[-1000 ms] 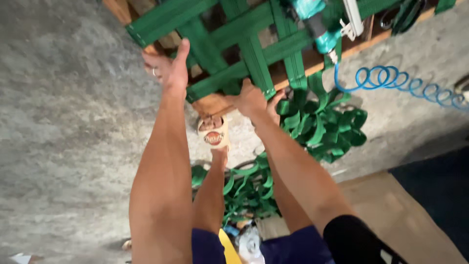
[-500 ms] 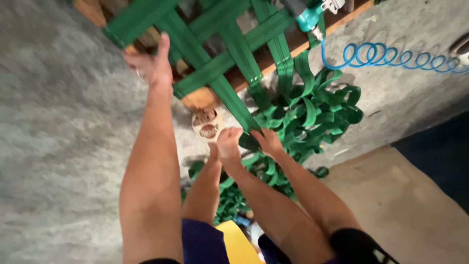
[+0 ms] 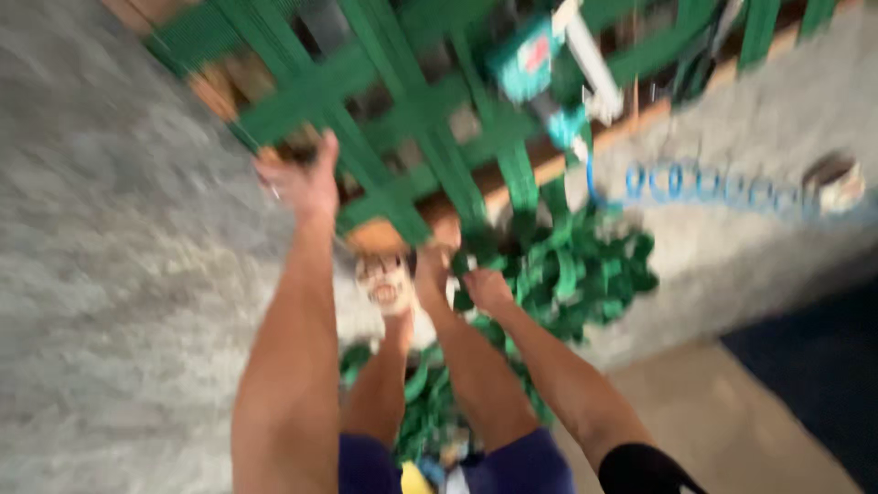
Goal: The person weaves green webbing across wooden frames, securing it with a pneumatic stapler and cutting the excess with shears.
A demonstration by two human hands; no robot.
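The view is blurred. A wooden frame (image 3: 549, 165) woven with green webbing (image 3: 402, 101) lies on the floor ahead of me. My left hand (image 3: 302, 183) grips the frame's near edge, next to a crossing of webbing. My right hand (image 3: 485, 288) is lower, closed on a loose green strap (image 3: 526, 187) that runs from the frame down into a tangled pile of green strap (image 3: 576, 274). My two bare legs stretch out between my arms. One sandalled foot (image 3: 384, 284) rests against the frame's corner.
A teal handheld tool (image 3: 530, 64) lies on the webbing, with a coiled blue hose (image 3: 713, 183) trailing right across grey concrete floor (image 3: 110, 274). A round object (image 3: 837, 183) sits at the hose's end. Cardboard (image 3: 732, 412) and a dark mat (image 3: 823, 348) lie at lower right.
My right hand has come down off the frame to the strap pile, drawing the green strap with it. My left hand has stayed on the frame's edge. The view has shifted and blurred.
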